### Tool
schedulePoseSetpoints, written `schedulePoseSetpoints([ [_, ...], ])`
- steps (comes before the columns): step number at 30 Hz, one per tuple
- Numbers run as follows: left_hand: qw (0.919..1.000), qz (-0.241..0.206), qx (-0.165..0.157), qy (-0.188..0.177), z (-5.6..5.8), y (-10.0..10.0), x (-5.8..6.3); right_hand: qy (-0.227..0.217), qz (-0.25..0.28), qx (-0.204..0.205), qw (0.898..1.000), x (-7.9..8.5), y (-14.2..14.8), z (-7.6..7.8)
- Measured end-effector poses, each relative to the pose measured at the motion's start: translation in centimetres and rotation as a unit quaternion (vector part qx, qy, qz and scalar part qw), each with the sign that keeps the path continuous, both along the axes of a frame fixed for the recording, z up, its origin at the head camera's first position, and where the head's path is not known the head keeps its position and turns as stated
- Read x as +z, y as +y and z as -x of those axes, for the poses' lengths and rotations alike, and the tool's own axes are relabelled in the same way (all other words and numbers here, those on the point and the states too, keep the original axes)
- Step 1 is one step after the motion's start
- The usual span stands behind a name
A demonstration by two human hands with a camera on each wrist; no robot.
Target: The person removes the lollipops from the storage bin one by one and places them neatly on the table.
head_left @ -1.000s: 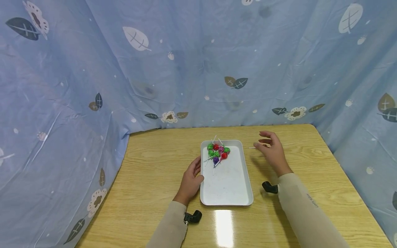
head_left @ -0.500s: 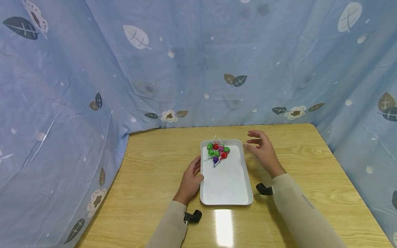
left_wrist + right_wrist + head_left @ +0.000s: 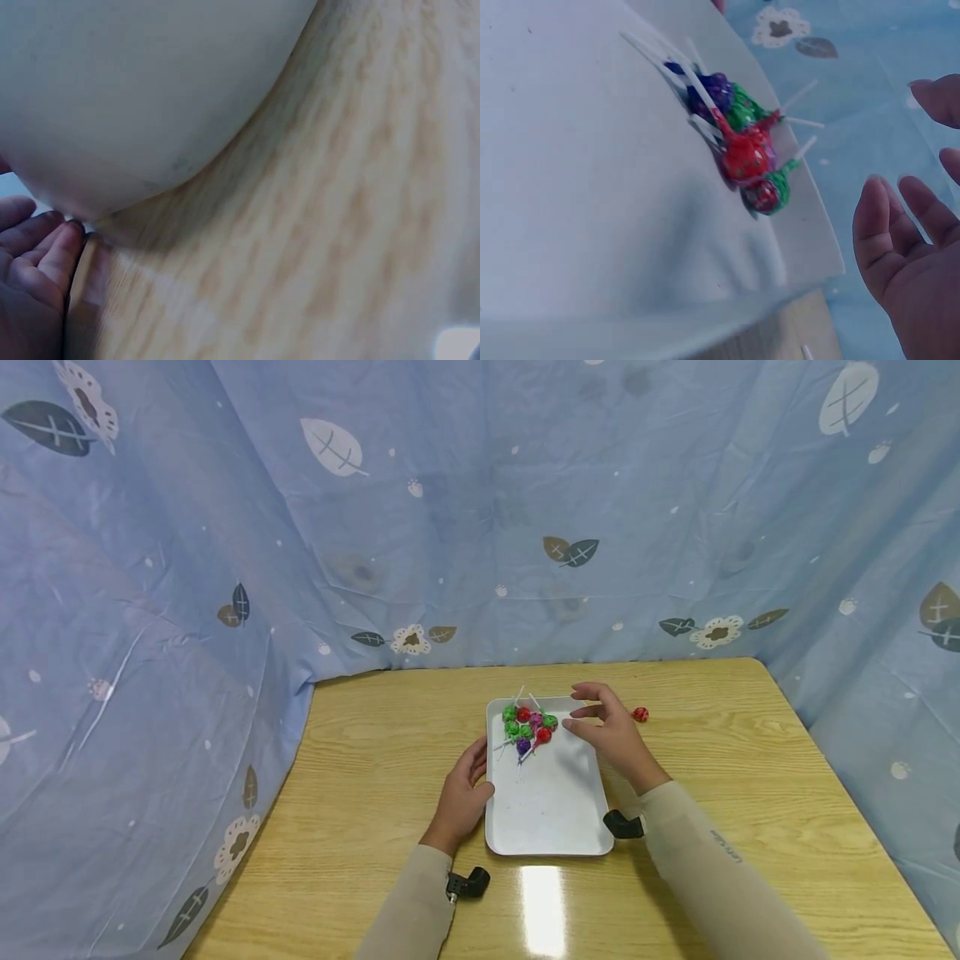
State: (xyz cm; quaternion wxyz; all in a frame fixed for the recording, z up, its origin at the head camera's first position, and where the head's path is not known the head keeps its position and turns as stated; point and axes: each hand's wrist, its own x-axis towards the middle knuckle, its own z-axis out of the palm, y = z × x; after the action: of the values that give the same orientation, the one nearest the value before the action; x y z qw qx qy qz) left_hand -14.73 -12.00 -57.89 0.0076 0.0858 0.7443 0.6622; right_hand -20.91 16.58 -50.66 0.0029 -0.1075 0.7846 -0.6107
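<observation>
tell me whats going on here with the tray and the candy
A person sits at a wooden table with a white tray holding a heap of wrapped lollipops. The left hand rests against the tray's left edge. The right hand hovers open by the heap, holding nothing. One red lollipop lies on the table outside the tray.

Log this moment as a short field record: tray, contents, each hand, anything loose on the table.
tray: white rectangular tray on the wooden table
contents: pile of wrapped lollipops, green, red and purple, at the tray's far end
left hand: left hand rests against the tray's left rim
right hand: right hand, fingers relaxed, over the tray's far right corner, holding nothing
loose: one red lollipop on the table right of the tray
</observation>
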Motion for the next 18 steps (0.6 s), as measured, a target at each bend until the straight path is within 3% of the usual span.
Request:
schedulePoseSetpoints([
  [11,1.0000,0.000,0.000,0.001,0.1,0.0,-0.2,-0.023,0.005,0.028,0.999,-1.2,-1.6,0.2],
  [18,1.0000,0.000,0.000,0.000,0.1,0.0,-0.1,-0.041,-0.023,0.049,0.998,-2.1,-2.9,0.4],
])
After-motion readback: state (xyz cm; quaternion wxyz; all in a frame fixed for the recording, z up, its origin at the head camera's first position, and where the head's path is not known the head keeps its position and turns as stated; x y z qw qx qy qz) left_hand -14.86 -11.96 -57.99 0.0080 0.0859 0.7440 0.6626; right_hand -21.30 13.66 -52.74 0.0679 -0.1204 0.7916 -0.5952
